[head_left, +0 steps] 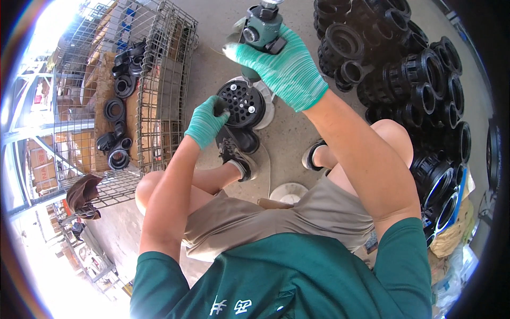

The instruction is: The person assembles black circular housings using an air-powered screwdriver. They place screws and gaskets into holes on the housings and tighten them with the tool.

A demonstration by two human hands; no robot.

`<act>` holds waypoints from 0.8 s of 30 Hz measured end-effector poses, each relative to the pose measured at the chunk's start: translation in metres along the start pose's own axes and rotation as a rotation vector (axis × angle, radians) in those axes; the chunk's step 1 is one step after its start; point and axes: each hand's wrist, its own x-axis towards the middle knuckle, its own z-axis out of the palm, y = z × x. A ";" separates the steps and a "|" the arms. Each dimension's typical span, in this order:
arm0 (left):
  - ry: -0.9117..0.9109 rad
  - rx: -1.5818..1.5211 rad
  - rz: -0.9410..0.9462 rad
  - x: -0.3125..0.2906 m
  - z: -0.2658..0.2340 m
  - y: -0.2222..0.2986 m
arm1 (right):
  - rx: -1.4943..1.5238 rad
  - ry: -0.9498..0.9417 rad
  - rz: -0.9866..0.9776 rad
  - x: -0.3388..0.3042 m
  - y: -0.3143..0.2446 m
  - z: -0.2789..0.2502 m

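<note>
A grey-green power screwdriver (260,32) is in my right hand (284,69), gloved in green with the fingers wrapped round its body. Its bit points down at a black round perforated plastic part (240,103) with several pale screw-like spots on its face. My left hand (206,122), also gloved, is closed at the left rim of that part. What its fingertips pinch, if anything, is hidden. A rounded black extension (245,141) juts from the part toward me. Under it shows a white round support (267,112).
On my left stands a wire mesh cage (169,80) with black plastic fittings (114,109) and cardboard inside. A large pile of black ring-shaped fittings (419,80) lies to my right. Between my feet and seat is a white round lid-like object (289,192), with a thin cord (270,170) on the floor.
</note>
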 end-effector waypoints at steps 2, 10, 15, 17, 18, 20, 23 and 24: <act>-0.042 -0.530 0.022 0.004 0.000 -0.015 | 0.026 0.029 -0.098 0.002 -0.001 0.002; -0.185 -1.121 -0.204 -0.005 -0.020 0.012 | 0.395 0.188 -0.026 0.014 -0.017 -0.007; -0.213 -1.353 -0.110 -0.010 -0.026 0.029 | 0.478 0.274 0.069 0.012 -0.033 -0.009; -0.224 -1.362 -0.095 -0.010 -0.027 0.029 | 0.489 0.286 0.051 0.014 -0.032 -0.010; -0.237 -1.370 -0.082 -0.010 -0.028 0.030 | 0.499 0.300 0.033 0.014 -0.031 -0.010; -0.214 -1.368 -0.096 -0.012 -0.028 0.035 | 0.486 0.313 0.028 0.014 -0.031 -0.010; -0.186 -1.384 -0.120 -0.012 -0.025 0.038 | 0.473 0.335 0.020 0.014 -0.031 -0.006; -0.181 -1.401 -0.128 -0.012 -0.024 0.038 | 0.473 0.345 0.015 0.013 -0.032 -0.005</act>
